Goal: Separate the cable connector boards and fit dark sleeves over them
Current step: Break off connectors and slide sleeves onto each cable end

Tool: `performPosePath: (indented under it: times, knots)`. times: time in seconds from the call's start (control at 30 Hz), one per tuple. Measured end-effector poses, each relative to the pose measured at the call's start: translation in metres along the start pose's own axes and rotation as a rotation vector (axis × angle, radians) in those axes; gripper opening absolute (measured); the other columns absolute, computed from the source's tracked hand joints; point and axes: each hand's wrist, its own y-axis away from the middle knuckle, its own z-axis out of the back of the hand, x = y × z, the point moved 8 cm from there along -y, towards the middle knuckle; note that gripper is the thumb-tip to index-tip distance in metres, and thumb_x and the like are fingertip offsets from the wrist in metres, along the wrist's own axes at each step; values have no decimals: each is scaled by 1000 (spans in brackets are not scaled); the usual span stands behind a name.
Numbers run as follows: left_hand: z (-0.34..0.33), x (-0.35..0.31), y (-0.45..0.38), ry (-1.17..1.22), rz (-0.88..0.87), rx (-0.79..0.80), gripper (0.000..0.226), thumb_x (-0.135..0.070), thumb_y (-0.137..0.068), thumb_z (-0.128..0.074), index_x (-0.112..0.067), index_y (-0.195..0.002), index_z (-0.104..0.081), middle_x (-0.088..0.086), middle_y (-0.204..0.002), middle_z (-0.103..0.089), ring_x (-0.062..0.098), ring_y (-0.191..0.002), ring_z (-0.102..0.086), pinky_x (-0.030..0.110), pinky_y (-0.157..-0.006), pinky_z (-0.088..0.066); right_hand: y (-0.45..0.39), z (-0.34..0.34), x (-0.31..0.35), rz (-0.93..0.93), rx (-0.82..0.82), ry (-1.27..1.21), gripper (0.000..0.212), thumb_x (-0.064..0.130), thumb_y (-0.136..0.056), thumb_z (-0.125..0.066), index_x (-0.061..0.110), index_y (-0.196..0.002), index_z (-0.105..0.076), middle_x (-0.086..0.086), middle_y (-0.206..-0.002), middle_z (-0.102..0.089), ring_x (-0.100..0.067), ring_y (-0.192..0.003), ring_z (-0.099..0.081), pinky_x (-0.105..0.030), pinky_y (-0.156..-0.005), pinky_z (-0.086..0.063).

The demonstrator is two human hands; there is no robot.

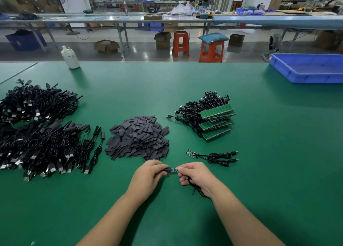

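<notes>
Left hand pinches a dark sleeve, right hand pinches the small board; bare green table lies open to the right.

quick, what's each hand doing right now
Left hand: closed, pinching a dark sleeve at the end of the small board.
Right hand: closed, pinching the board, its black cable in the palm.
</notes>
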Motion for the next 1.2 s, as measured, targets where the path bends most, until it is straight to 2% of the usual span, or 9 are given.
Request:
performPosePath:
  times: [0.2,0.43,0.7,0.93,1.2]
  knots:
    - [-4,-8,-4,-43,-34,62,20,-25,-91,-66,-23,-110,-72,-9,-95,-70,11,-87,-63,26,-79,-50,2,-1,1,4,19,8,7,6,-93,-66,2,-97,-69,-9,-76,-68,-13,-61,-62,-27,-64,-57]
    - [-5,-8,-4,-60,2,82,19,-30,-93,-62,-28,-110,-70,-9,-93,-67,11,-86,-61,26,-77,-48,4,-2,2,11,23,59,7,4,-93,-65,3,-97,-71,-6,-74,-68,-12,-61,-62,-26,-64,-57]
    - [0,-14,-3,-132,-51,79,20,-27,-95,-61,-22,-111,-71,-10,-107,-66,12,-99,-56,28,-84,-47,5,-4,2,14,29,104,7,3,-93,-64,4,-97,-70,-7,-74,-67,-11,-61,-62,-25,-65,-57]
    - [-13,-24,-3,-123,-49,180,22,-27,-97,-56,-25,-115,-68,-9,-106,-69,14,-96,-63,30,-84,-48,6,-7,3,24,50,131,8,5,-93,-66,4,-98,-71,-7,-76,-68,-11,-64,-62,-23,-66,-56]
    - [-15,-27,-4,-83,-23,113,20,-25,-96,-59,-21,-110,-72,-4,-97,-69,16,-89,-63,29,-81,-48,5,-8,3,29,79,62,11,3,-93,-65,0,-102,-70,-10,-79,-71,-13,-64,-65,-23,-66,-58]
